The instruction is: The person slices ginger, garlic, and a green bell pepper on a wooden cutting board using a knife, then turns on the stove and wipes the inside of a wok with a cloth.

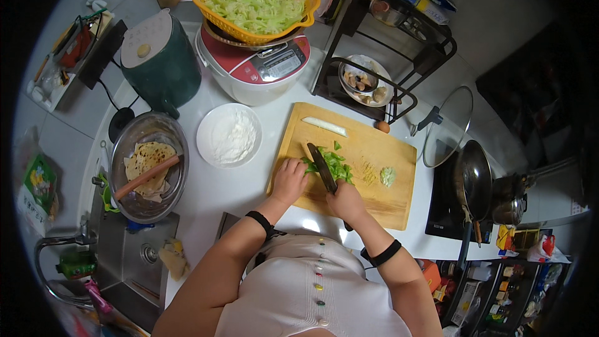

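Note:
A wooden cutting board lies on the white counter before me. My right hand grips a dark-bladed kitchen knife, its blade seen nearly edge-on over cut green leaves. At the left end of the greens, my left hand rests with curled fingers against them. Behind the knife on the board lies a white stalk piece, perhaps scallion. To the right are a small pile of yellowish minced bits and a pile of pale green chopped pieces.
A bowl of white powder stands left of the board, beside a metal basin holding flatbreads and a rolling pin. Behind are a rice cooker under a yellow basket of shredded greens. An egg touches the board's far edge; a wok stands right.

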Demonstrator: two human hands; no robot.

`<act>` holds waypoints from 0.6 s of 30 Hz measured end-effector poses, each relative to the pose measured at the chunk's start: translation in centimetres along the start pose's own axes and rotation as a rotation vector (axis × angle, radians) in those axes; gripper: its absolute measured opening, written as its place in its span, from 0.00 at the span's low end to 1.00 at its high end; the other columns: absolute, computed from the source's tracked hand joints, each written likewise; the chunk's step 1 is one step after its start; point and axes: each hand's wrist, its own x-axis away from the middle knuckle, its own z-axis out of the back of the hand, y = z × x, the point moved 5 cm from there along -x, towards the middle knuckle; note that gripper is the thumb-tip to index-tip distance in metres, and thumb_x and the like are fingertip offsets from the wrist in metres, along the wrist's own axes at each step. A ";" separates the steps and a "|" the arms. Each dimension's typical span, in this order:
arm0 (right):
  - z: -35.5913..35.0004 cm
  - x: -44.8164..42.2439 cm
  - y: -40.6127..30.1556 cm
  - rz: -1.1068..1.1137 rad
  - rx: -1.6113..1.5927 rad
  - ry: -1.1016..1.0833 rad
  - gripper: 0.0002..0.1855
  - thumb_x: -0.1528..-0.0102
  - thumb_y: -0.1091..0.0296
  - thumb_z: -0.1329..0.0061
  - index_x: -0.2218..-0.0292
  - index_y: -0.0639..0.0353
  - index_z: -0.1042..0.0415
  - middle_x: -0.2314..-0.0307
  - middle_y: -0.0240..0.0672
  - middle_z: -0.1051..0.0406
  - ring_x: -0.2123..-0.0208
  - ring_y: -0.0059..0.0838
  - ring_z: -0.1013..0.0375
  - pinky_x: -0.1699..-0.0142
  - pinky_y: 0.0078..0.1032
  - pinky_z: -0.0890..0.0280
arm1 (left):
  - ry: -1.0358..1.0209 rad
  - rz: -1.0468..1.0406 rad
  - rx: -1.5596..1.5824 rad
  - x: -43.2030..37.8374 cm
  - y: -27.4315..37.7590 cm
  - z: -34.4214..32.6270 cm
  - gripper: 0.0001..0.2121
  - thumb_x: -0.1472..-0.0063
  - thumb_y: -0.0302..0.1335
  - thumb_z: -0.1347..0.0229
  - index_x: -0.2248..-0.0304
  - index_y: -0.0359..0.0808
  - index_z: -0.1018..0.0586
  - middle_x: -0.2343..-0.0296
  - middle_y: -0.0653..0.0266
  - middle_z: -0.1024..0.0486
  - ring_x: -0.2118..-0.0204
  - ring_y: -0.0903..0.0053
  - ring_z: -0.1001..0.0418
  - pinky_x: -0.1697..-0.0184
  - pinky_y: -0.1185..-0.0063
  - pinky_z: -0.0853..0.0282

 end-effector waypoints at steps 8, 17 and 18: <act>-0.5 -1.7 -0.4 -0.028 -0.101 -0.082 0.15 0.55 0.66 0.55 0.70 0.73 0.32 0.78 0.59 0.31 0.72 0.54 0.28 0.65 0.41 0.33 | -0.048 0.010 -0.006 0.1 -0.4 -0.5 0.11 0.54 0.23 0.44 0.69 0.34 0.28 0.69 0.58 0.34 0.63 0.62 0.35 0.59 0.71 0.37; -2.8 -5.6 -0.1 -0.021 -0.007 0.002 0.16 0.55 0.65 0.55 0.70 0.72 0.31 0.75 0.60 0.30 0.69 0.54 0.29 0.62 0.40 0.34 | -0.056 0.004 -0.004 0.0 -0.1 -0.4 0.14 0.60 0.19 0.43 0.69 0.33 0.28 0.69 0.57 0.34 0.63 0.60 0.35 0.59 0.69 0.36; -2.9 -5.7 0.4 -0.005 -0.040 -0.006 0.16 0.55 0.65 0.54 0.70 0.72 0.31 0.75 0.59 0.30 0.70 0.54 0.29 0.63 0.40 0.33 | -0.051 -0.001 -0.010 0.2 -0.3 -0.2 0.14 0.60 0.19 0.43 0.69 0.33 0.28 0.69 0.57 0.34 0.63 0.60 0.35 0.59 0.69 0.36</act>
